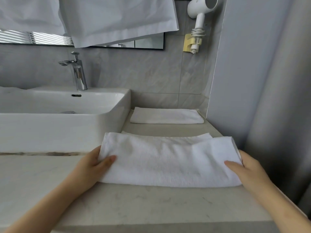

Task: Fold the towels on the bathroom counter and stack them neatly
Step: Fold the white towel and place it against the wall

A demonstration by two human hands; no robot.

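A white towel (168,158) lies partly folded across the beige counter (151,207), its upper layer bent back over a lower layer that shows along the far edge. My left hand (94,167) grips its left end, thumb on top. My right hand (244,169) grips its right end in the same way. Farther back, by the wall, a second white towel (166,116) lies folded flat on the counter.
A white basin (55,118) with a chrome tap (78,71) stands to the left, its side touching the near towel's corner. White cloths (117,21) hang over the mirror. A white hair dryer (200,12) hangs on the wall. A grey wall (260,81) bounds the right.
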